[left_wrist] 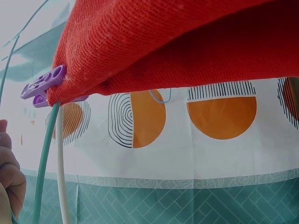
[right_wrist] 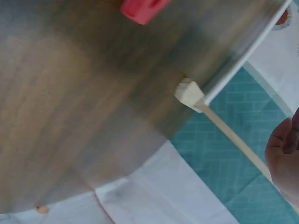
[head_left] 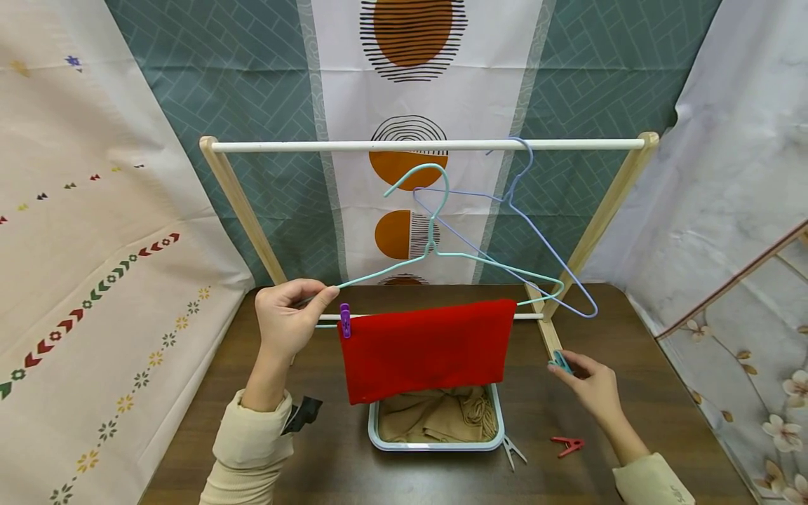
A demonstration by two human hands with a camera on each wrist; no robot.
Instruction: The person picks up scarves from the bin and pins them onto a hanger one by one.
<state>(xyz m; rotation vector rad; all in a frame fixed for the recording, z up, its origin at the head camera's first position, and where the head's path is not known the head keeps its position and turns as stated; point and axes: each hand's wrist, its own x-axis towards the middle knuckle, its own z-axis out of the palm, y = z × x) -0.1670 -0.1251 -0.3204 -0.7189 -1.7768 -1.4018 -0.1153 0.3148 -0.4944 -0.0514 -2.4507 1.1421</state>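
My left hand [head_left: 287, 315] grips the left end of a mint-green clothes hanger [head_left: 447, 186], holding it up in front of the rack. Folded over the hanger's bottom bar hangs a red knit cloth [head_left: 429, 351]. A purple clothespin [head_left: 345, 320] clips the cloth's left corner; the left wrist view shows the same purple clothespin [left_wrist: 44, 86] biting the red fabric beside the green bar. Out to the right and low, my right hand [head_left: 593, 389] pinches a teal clothespin [head_left: 560, 362] between thumb and fingers, apart from the cloth.
A wooden rack with a white top rail [head_left: 303, 147] stands behind, with a blue hanger [head_left: 536, 231] hooked on its right part. Below the cloth sits a basket [head_left: 435, 447] holding brown fabric. A grey clothespin [head_left: 514, 452] and a red clothespin [head_left: 568, 445] lie on the table.
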